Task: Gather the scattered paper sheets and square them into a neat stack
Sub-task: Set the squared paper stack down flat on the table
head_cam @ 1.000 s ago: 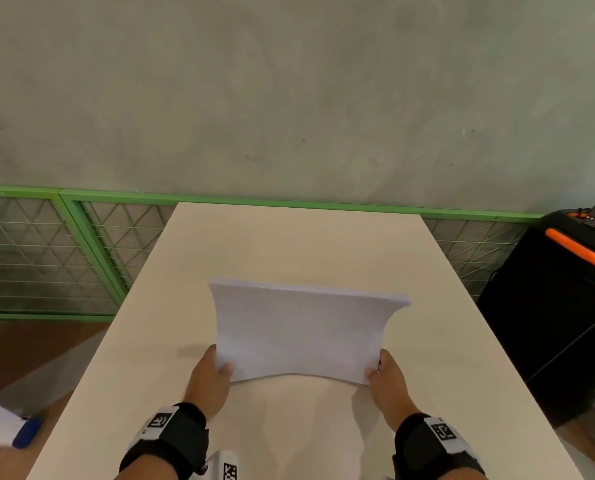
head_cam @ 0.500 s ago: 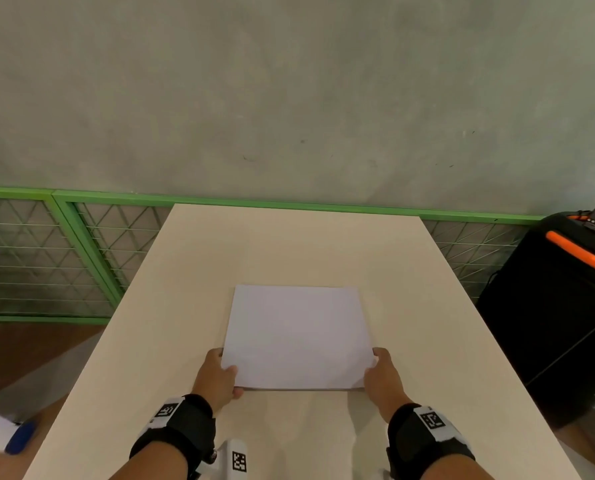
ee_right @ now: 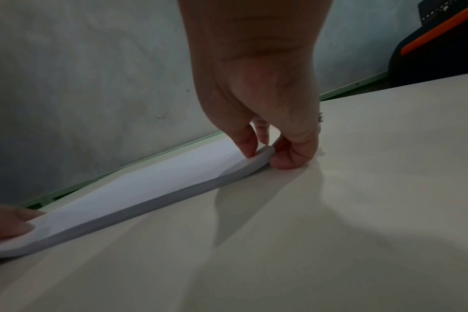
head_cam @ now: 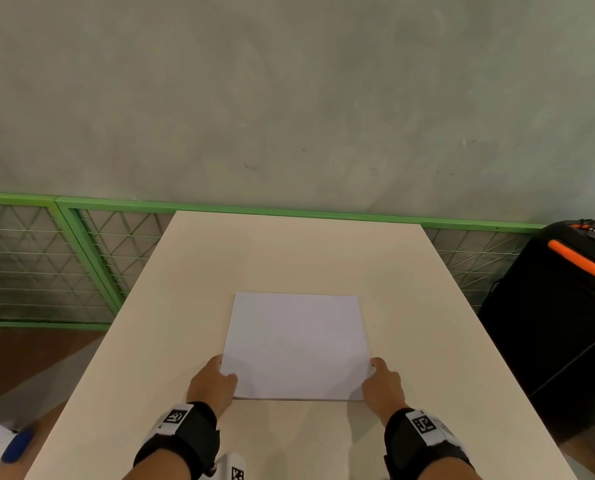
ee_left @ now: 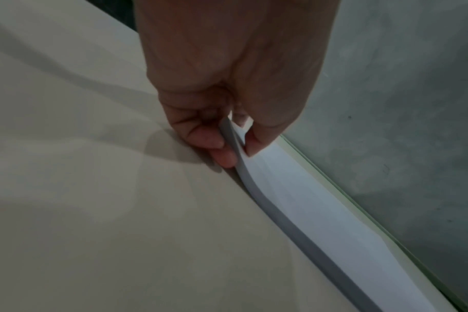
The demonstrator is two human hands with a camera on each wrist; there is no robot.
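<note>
Both hands' grip pinches paper stack (head_cam: 296,344) corners.

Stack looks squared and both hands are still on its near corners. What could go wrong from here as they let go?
1. Both near corners of the paper stack are pinched slightly off the table: left hand, right hand. An uneven release may fan the sheets.
2. Each thumb sits on the top sheet; dragging it away could slide that sheet out of square.
</note>
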